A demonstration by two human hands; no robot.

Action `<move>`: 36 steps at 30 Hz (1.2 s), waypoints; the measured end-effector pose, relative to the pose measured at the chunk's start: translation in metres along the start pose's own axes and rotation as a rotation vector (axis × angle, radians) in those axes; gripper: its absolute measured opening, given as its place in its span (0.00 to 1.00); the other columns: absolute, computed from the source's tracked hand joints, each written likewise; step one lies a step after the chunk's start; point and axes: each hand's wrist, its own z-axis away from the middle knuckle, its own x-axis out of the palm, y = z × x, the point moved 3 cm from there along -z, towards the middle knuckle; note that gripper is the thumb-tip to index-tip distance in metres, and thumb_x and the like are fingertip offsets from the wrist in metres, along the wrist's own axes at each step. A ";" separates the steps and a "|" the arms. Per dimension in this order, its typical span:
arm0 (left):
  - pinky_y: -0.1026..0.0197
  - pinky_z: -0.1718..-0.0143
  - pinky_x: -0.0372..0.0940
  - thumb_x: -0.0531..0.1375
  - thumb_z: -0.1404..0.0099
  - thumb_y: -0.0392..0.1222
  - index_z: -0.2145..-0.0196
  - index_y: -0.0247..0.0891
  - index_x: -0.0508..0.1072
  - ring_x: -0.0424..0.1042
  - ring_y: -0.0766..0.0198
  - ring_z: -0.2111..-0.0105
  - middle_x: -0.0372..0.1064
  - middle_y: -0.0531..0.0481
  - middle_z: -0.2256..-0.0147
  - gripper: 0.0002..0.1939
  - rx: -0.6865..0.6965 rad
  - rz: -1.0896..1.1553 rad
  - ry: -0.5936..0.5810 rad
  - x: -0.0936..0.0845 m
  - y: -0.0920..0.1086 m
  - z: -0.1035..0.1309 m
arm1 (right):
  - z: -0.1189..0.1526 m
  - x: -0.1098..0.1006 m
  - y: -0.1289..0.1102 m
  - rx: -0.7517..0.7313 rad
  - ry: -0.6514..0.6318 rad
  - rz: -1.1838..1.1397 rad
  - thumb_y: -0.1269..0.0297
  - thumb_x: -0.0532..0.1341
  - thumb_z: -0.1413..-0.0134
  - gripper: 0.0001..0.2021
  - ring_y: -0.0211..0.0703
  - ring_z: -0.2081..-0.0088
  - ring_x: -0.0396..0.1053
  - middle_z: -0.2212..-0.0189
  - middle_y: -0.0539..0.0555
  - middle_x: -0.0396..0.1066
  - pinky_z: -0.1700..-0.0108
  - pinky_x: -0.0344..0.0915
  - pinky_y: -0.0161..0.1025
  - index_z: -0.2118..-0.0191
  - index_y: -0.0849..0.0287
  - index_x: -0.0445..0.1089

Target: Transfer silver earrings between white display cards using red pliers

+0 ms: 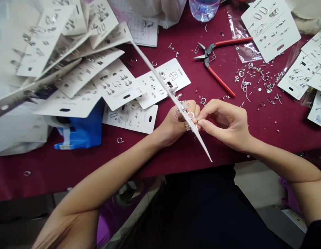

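A white jewelry card (160, 80), seen almost edge-on, stands tilted over the table with silver earrings along it. My left hand (176, 122) grips this card near its lower part, fingers closed around it. Close to the card's right face, my right hand (224, 122) pinches with thumb and index finger at a small piece beside a silver ring-shaped earring (190, 114). What lies between those fingertips is too small to make out. The two hands touch or nearly touch at the fingertips.
Red-handled pliers (220, 77) lie beyond my right hand, beside scattered small metal pieces (266, 81). Many earring cards (116, 83) are piled at the left, above a blue tape dispenser (83, 133). More cards (271, 29) lie at the right. A water container (204, 10) stands at the back.
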 end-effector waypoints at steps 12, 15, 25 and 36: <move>0.72 0.75 0.67 0.73 0.44 0.45 0.73 0.39 0.70 0.63 0.75 0.80 0.68 0.57 0.75 0.15 -0.056 0.099 0.085 0.001 0.002 0.004 | -0.012 -0.047 -0.026 -0.028 0.275 0.268 0.67 0.64 0.37 0.03 0.36 0.71 0.69 0.71 0.50 0.71 0.67 0.71 0.38 0.62 0.54 0.75; 0.74 0.75 0.66 0.73 0.45 0.44 0.72 0.39 0.73 0.63 0.76 0.80 0.67 0.57 0.77 0.13 -0.053 0.133 0.077 0.002 0.003 0.003 | -0.020 -0.071 -0.040 -0.104 0.405 0.337 0.63 0.66 0.39 0.02 0.37 0.70 0.68 0.69 0.51 0.69 0.66 0.70 0.39 0.63 0.53 0.75; 0.75 0.75 0.67 0.75 0.48 0.45 0.75 0.38 0.75 0.65 0.76 0.81 0.67 0.56 0.78 0.13 -0.033 0.179 0.144 0.002 0.006 0.000 | -0.037 -0.128 -0.007 -0.081 0.293 0.794 0.54 0.65 0.39 0.08 0.39 0.70 0.67 0.69 0.51 0.72 0.67 0.62 0.40 0.66 0.51 0.73; 0.74 0.72 0.69 0.77 0.54 0.48 0.76 0.37 0.73 0.66 0.77 0.80 0.67 0.57 0.77 0.19 0.031 0.120 0.175 -0.002 0.007 0.000 | -0.031 -0.118 0.012 -0.085 0.044 1.136 0.77 0.60 0.44 0.08 0.40 0.71 0.65 0.69 0.54 0.70 0.63 0.66 0.42 0.66 0.56 0.69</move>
